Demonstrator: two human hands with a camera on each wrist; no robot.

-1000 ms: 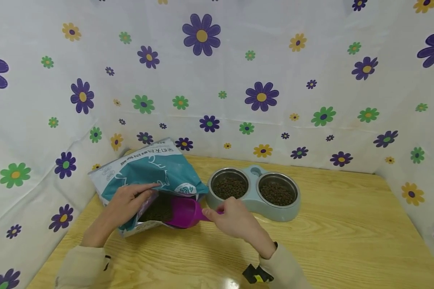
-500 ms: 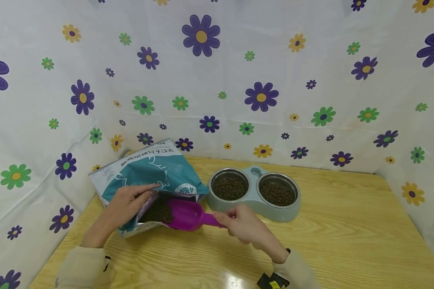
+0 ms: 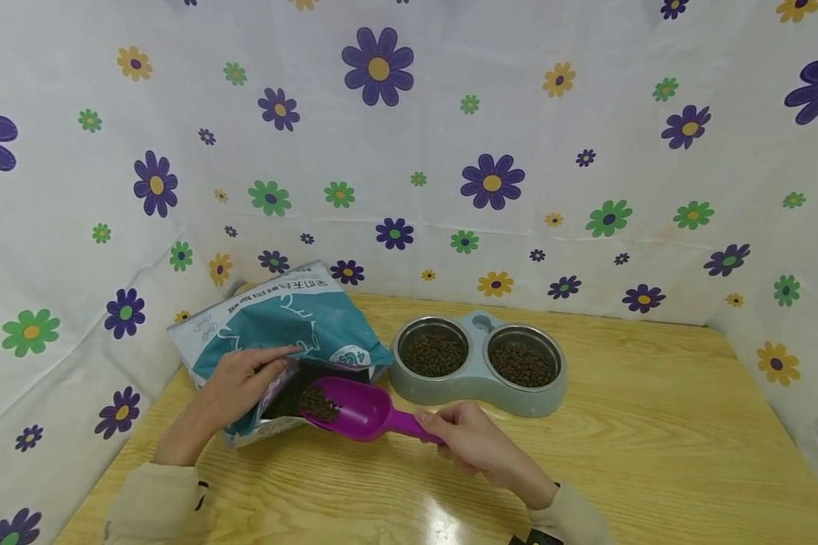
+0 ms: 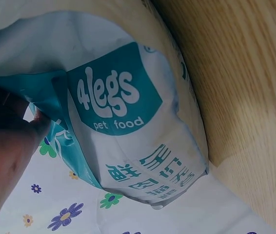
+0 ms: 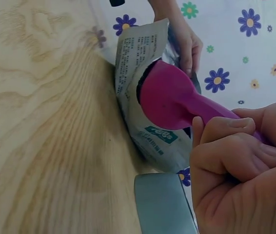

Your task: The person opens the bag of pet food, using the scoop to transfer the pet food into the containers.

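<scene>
My right hand (image 3: 480, 446) grips the handle of a purple scoop (image 3: 363, 415). Brown kibble (image 3: 319, 405) lies toward the front lip of the scoop, which overlaps the mouth of a teal and white pet food bag (image 3: 341, 322). The bag lies on its side with its opening toward me. My left hand (image 3: 235, 386) holds the upper edge of that opening, index finger stretched along the teal panel. In the left wrist view, the dim left hand (image 4: 11, 131) is at the bag's edge, most fingers hidden. The right wrist view shows curled right-hand fingers (image 5: 233, 153) round the handle.
Right of the bag stands a pale blue double feeder (image 3: 477, 378). Its two steel bowls, left (image 3: 399, 344) and right (image 3: 559, 356), contain brown kibble. The wooden table (image 3: 654, 439) meets a flower-print cloth (image 3: 620, 144) at the back and sides.
My right hand has drawn the scoop back to the right, out from deeper in the bag, and kibble now shows in it. The left hand and bag stay in place.
</scene>
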